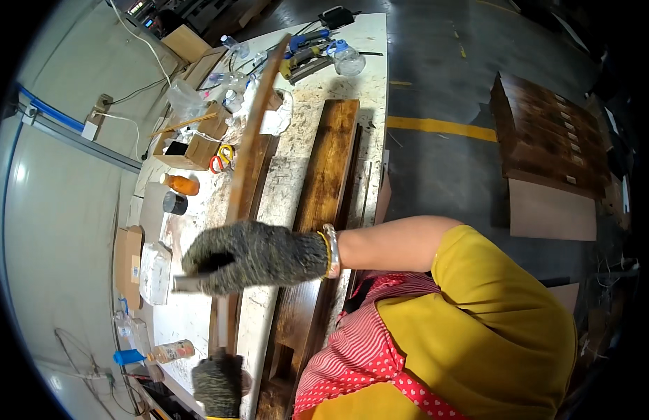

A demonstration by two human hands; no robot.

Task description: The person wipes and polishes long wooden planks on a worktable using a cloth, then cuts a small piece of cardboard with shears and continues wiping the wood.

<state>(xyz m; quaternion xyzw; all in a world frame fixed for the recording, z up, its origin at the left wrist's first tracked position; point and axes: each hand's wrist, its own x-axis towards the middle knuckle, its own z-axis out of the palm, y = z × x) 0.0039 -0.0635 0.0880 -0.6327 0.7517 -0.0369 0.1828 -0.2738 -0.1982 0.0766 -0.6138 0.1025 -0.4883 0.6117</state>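
A long, narrow brown wooden strip (pixel 253 133) runs lengthwise over the white workbench, its far part blurred and overlapping things on the bench. At its near end is my left hand (pixel 218 385), in a dark knitted glove, closed on the strip; its fingers are partly hidden. My right hand (pixel 258 257), gloved alike, reaches across the middle of the strip. Its fingers curl round a small flat grey piece (pixel 189 283), whose kind I cannot make out. Beside the strip lies a thick, dark-stained wooden beam (pixel 328 161), with a rectangular cutout near its close end.
The white workbench (pixel 275 185) holds a cardboard box (pixel 191 147), red-and-yellow scissors (pixel 222 159), an orange bottle (pixel 180 184), a dark jar (pixel 174 203) and a drink bottle (pixel 173 351). Power tools (pixel 307 59) and a clear jug (pixel 348 59) lie far off. Stained panels (pixel 548 133) stand right.
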